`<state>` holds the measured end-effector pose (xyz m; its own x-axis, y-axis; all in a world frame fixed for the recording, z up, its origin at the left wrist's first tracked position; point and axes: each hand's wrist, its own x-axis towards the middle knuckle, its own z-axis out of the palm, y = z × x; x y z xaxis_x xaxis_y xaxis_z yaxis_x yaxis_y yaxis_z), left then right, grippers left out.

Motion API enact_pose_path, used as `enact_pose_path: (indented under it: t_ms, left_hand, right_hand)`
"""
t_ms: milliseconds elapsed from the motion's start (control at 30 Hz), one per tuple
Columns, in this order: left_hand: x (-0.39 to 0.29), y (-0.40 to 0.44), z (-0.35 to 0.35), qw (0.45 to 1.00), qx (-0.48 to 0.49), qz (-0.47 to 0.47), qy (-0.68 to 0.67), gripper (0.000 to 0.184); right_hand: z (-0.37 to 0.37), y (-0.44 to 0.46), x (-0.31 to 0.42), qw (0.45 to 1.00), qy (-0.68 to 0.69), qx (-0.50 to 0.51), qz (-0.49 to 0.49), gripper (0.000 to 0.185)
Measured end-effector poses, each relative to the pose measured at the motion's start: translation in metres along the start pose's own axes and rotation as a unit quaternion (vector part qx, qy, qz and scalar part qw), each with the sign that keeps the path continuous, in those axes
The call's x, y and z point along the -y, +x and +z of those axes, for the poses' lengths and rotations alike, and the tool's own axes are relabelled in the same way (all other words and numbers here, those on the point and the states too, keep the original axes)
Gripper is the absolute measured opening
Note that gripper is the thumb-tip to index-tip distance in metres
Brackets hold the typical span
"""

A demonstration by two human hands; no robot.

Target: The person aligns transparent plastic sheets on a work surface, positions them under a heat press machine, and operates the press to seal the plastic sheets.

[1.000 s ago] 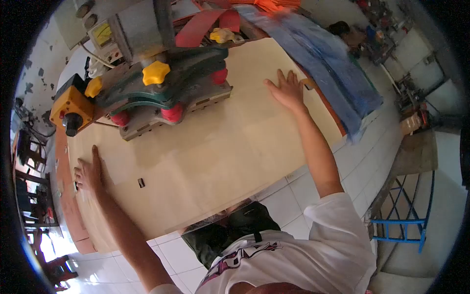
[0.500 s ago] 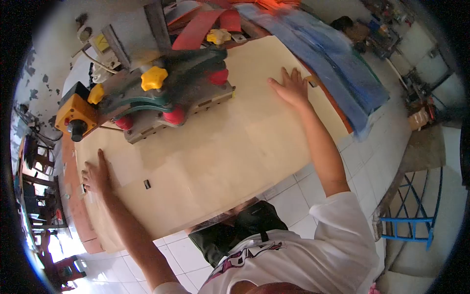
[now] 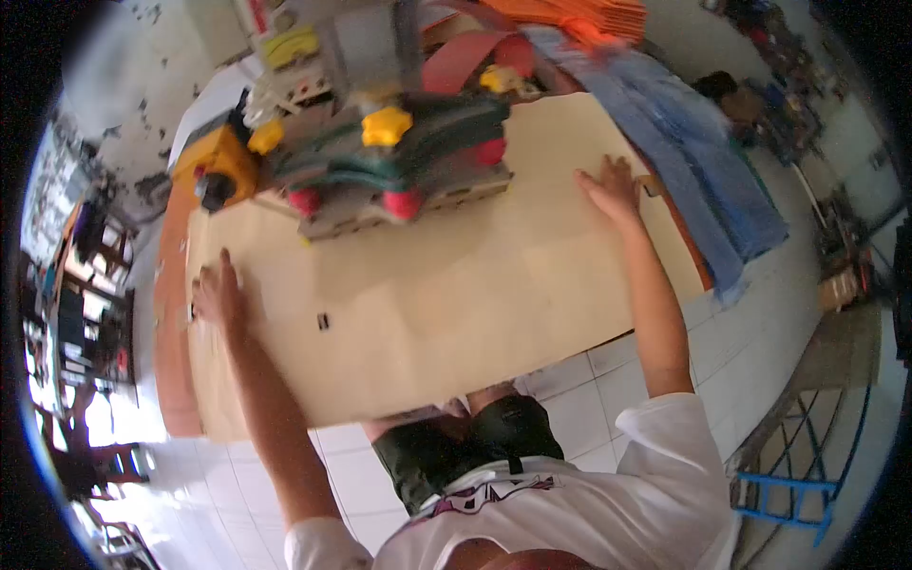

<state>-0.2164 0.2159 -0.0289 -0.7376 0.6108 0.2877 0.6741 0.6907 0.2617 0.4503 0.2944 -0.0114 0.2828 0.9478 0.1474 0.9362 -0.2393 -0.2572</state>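
A broad cream sheet (image 3: pixel 456 294) lies flat over the table. My left hand (image 3: pixel 220 296) rests on its left part, fingers spread. Near the sheet's right edge, my right hand (image 3: pixel 613 193) lies with fingers apart and thumb stretched out. Neither hand grips anything. A small dark piece (image 3: pixel 323 321) sits on the sheet, right of my left hand. Above the sheet's far side stands a dark green and grey machine head (image 3: pixel 408 166) with red round parts and yellow star knobs (image 3: pixel 387 126). Whether it touches the sheet, I cannot tell.
A yellow box with a black knob (image 3: pixel 217 169) is left of the machine head. Blue cloth (image 3: pixel 684 171) hangs along the table's right side, with orange material (image 3: pixel 579 19) behind. A blue metal frame (image 3: pixel 784 499) stands on the floor at right.
The view has turned slightly, so the table and machine appear shifted right. Both hands keep about the same places on the sheet.
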Motion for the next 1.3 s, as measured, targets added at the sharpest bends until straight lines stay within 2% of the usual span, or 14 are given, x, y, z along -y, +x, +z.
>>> enact_pose_path:
  t_ms: [133,233,367,500,567,633,733,800,900,1033,1067,1100,1167,1300]
  left_hand:
    - [0.022,0.014,0.019,0.998,-0.044,0.05,-0.004,0.078]
    - [-0.004,-0.002,-0.021,0.985,-0.039,-0.045,-0.164,0.074]
    - [-0.004,0.003,-0.031,0.966,-0.086,-0.067,-0.235,0.068]
    - [0.005,-0.004,-0.081,0.866,-0.196,-0.007,-0.459,0.047]
    - [0.02,-0.009,-0.107,0.743,-0.042,0.122,-0.657,0.036]
    - [0.029,-0.029,-0.139,0.743,0.008,0.149,-0.652,0.032]
    - [0.043,-0.071,-0.163,0.867,0.05,0.245,-0.431,0.031]
    - [0.064,-0.095,-0.145,0.884,0.045,0.278,-0.374,0.034]
    - [0.085,-0.123,-0.124,0.911,0.045,0.244,-0.329,0.039]
    - [0.108,-0.13,-0.084,0.883,0.014,0.216,-0.417,0.043]
    - [0.11,-0.133,-0.082,0.893,0.03,0.197,-0.404,0.044]
    - [0.112,-0.133,-0.081,0.895,0.031,0.19,-0.402,0.044]
    - [0.113,-0.133,-0.08,0.871,0.022,0.203,-0.446,0.045]
    - [0.111,-0.14,-0.087,0.894,0.025,0.185,-0.408,0.044]
  right_hand:
    - [0.013,0.007,-0.017,1.0,0.014,-0.015,-0.008,0.094]
    - [0.008,0.013,-0.017,0.993,0.044,-0.101,-0.038,0.085]
    - [-0.026,0.0,-0.016,0.937,0.275,-0.194,-0.1,0.06]
    - [-0.072,-0.024,-0.013,0.832,0.407,-0.35,-0.142,0.033]
    - [-0.088,-0.026,-0.037,0.837,0.388,-0.37,-0.111,0.039]
    - [-0.096,-0.041,-0.046,0.83,0.45,-0.304,-0.13,0.052]
    - [-0.097,-0.106,-0.052,0.844,0.478,-0.197,-0.144,0.071]
    - [-0.077,-0.135,-0.069,0.925,-0.003,-0.294,-0.242,0.086]
    - [-0.064,-0.17,-0.072,0.982,0.139,-0.058,-0.112,0.083]
    - [-0.059,-0.165,-0.065,0.906,0.336,-0.229,-0.12,0.085]
    - [-0.048,-0.156,-0.079,0.954,0.17,-0.209,-0.133,0.083]
    - [-0.036,-0.145,-0.09,0.955,0.168,-0.204,-0.137,0.083]
    - [-0.024,-0.134,-0.096,0.911,-0.186,-0.28,-0.238,0.08]
    - [-0.044,-0.152,-0.078,0.937,-0.164,-0.272,-0.143,0.076]
